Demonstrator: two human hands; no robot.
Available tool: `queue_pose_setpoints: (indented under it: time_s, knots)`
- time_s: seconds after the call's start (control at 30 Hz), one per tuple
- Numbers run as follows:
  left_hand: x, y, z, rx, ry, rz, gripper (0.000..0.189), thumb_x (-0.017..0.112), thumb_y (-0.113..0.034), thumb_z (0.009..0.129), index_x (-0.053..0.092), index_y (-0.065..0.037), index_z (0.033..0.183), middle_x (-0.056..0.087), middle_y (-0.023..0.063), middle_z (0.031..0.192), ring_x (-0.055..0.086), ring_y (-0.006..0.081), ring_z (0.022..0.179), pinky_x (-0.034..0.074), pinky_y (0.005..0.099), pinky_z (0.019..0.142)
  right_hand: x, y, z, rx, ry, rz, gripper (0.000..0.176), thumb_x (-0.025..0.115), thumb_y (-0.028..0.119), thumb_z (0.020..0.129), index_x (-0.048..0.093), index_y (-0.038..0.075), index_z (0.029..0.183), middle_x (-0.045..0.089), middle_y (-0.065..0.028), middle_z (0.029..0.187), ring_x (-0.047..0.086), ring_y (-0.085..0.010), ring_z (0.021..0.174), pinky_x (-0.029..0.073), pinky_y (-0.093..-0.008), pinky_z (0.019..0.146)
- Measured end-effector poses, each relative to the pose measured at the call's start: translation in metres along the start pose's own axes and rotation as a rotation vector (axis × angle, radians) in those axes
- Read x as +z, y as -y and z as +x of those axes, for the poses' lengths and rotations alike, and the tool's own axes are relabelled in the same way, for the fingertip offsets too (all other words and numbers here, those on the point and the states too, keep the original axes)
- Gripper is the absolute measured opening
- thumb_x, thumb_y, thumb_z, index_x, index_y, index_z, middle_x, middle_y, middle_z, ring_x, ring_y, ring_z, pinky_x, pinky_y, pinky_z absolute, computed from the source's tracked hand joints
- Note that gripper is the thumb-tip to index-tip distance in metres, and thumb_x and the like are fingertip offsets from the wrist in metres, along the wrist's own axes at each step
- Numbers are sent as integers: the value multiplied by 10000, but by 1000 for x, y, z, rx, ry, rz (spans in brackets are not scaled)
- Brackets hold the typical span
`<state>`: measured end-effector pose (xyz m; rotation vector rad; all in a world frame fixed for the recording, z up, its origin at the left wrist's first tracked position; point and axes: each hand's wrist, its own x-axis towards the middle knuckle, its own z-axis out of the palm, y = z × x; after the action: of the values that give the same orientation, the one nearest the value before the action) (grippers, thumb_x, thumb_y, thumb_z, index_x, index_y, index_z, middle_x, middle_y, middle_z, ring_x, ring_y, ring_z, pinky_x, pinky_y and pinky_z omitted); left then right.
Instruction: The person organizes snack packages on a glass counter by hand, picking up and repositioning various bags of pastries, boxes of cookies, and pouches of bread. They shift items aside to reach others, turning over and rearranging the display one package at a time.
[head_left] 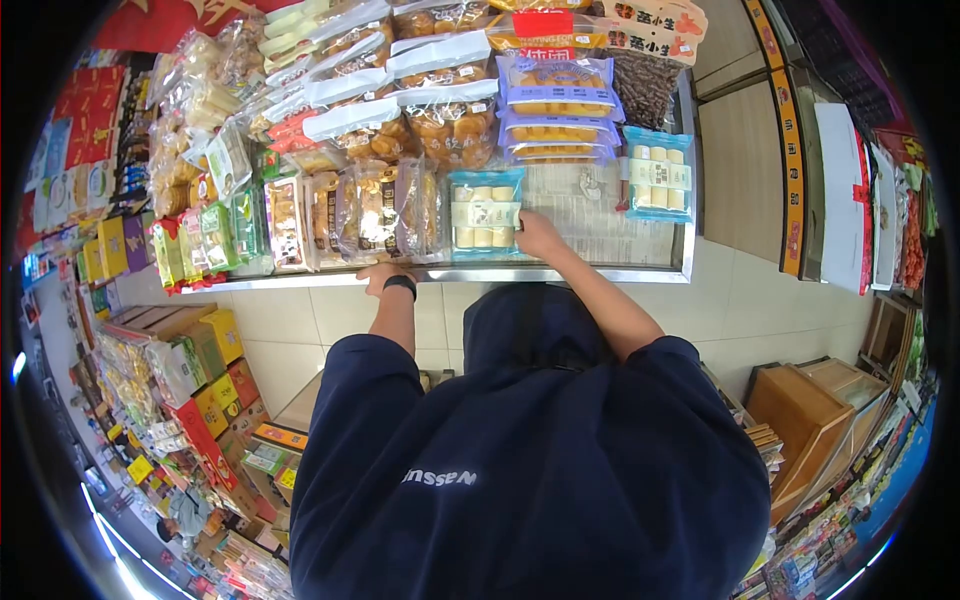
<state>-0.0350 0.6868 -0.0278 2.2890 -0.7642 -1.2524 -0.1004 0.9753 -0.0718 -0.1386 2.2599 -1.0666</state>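
A see-through pack of small pale rolls [485, 212] is seen lying flat near the front edge of the metal shelf [600, 272], about in the middle. The right hand [536, 236] is pressed against the pack's right side with bent fingers. It cannot be told if the pack is really gripped. The left hand [384, 276] is laid on the shelf's front edge with nothing held in it. Its fingers are hidden, so open or closed cannot be told.

The pack is likely light and soft. The thin plastic looks shiny and slippery, and the rolls could be squashed, so it is best held gently by both short sides.

A second pack [658, 175] is placed near the right edge. Blue packs of yellow cakes [555, 100] are stacked behind, and clear bags of brown buns [450, 125] are piled beside them.
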Motion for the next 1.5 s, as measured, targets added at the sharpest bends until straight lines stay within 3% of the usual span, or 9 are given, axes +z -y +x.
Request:
queue_pose_setpoints:
  time_s: [0.37, 0.53, 0.6, 0.67, 0.87, 1.07, 1.27, 1.3, 1.5]
  knots:
    - [1, 3, 6, -3, 36, -29, 692, 341, -569, 991, 600, -1, 1289, 638, 173, 1308, 627, 412, 1147, 550, 596, 894, -27, -19, -2, -194, -139, -50, 191, 634, 100, 840, 669, 5, 1001, 688, -194, 897, 678, -352, 841, 527, -441, 757]
    - [-9, -3, -22, -49, 104, -60, 718, 321, -577, 1001, 595, 23, 1285, 647, 177, 1295, 635, 392, 1145, 574, 556, 879, -149, -23, -63, -150, -777, -9, 275, 627, 86, 861, 663, 12, 1123, 684, -174, 1002, 661, -355, 936, 520, -461, 834]
    - [-2, 1, -1, -53, 64, -56, 672, 352, -565, 997, 656, -1, 1200, 691, 145, 1208, 672, 360, 1072, 589, 516, 839, -191, -55, -75, -181, -1069, -432, 376, 676, 155, 852, 623, 6, 1192, 664, -178, 1081, 640, -371, 995, 509, -474, 875]
    - [-2, 1, -2, -53, 63, -63, 667, 350, -557, 1001, 670, -1, 1181, 698, 139, 1197, 677, 353, 1063, 590, 502, 843, -217, -103, -76, 96, -1062, -531, 472, 709, 256, 854, 593, -3, 1232, 646, -199, 1167, 617, -383, 1072, 495, -478, 917]
    - [-6, -2, -17, -41, 83, -77, 674, 325, -545, 1016, 634, 13, 1236, 672, 162, 1252, 648, 365, 1123, 566, 504, 909, -230, -126, -75, 318, -762, -140, 563, 728, 355, 858, 599, -15, 1262, 710, -193, 997, 677, -397, 936, 525, -470, 835]
    - [-6, 1, -8, 1, 61, 18, 659, 330, -546, 1012, 594, -7, 1286, 666, 173, 1262, 641, 370, 1137, 551, 502, 930, -220, -111, -77, 435, -488, 444, 478, 756, 279, 874, 618, -23, 1217, 700, -89, 932, 675, -189, 820, 538, -337, 729]
    - [-1, 1, -5, -28, 21, -38, 667, 348, -557, 999, 641, -1, 1224, 686, 171, 1225, 665, 376, 1082, 554, 500, 913, -214, -113, -89, 374, -541, 815, 326, 746, 168, 881, 623, 20, 1144, 621, -39, 985, 584, -118, 778, 526, -287, 712]
    - [7, 5, 13, -11, -19, -50, 680, 359, -565, 987, 654, 10, 1198, 700, 173, 1190, 671, 389, 1057, 553, 508, 898, -212, -96, -95, 364, -579, 844, 226, 711, 73, 890, 604, 24, 1083, 586, 11, 837, 536, -66, 670, 426, -207, 595]
    - [4, 3, 6, 83, -43, 103, 662, 367, -549, 989, 626, 9, 1232, 691, 197, 1189, 665, 389, 1064, 560, 498, 877, -189, -101, -114, 300, -439, 988, 306, 690, 88, 884, 584, 51, 1169, 592, 19, 915, 513, -56, 709, 407, -228, 590]
